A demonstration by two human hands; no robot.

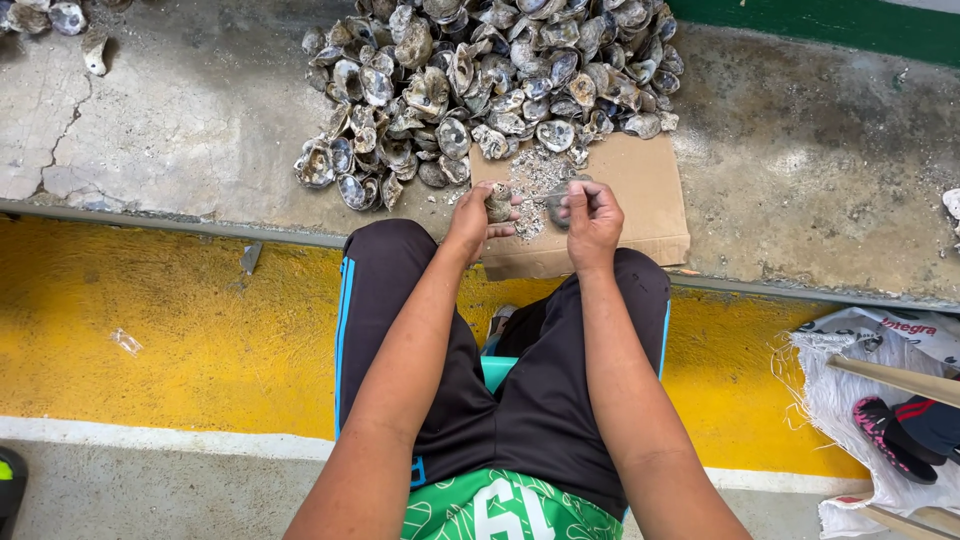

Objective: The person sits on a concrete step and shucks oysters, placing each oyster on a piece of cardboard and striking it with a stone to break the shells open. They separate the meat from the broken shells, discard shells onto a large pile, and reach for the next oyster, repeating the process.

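Looking down from the head camera, I see my two hands meeting over a sheet of brown cardboard [640, 200] laid on a raised concrete ledge [800, 160]. My left hand [475, 215] is clamped around a single rough grey oyster [499, 200], gripping it upright, in my judgement so that its edge faces the other hand. My right hand [592, 215] is closed around a short tool [553, 194], only a thin pale shaft of which shows, pointing toward the shell; I cannot tell what kind of blade it has. The two hands are near each other but not touching. Pale shell grit [535, 175] lies scattered on the cardboard just beyond my fingers, so the sheet seems placed to catch fragments. Behind it, toward the far edge of the ledge, rises a large heap of oyster shells [480, 80], within easy reach. My knees, in black shorts [540, 390] with a blue stripe, press up against the ledge's near edge, above a yellow painted floor [180, 340]. At the right edge of the view, a white woven sack [850, 390] lies on the floor, with a dark shoe [895, 435] on it.
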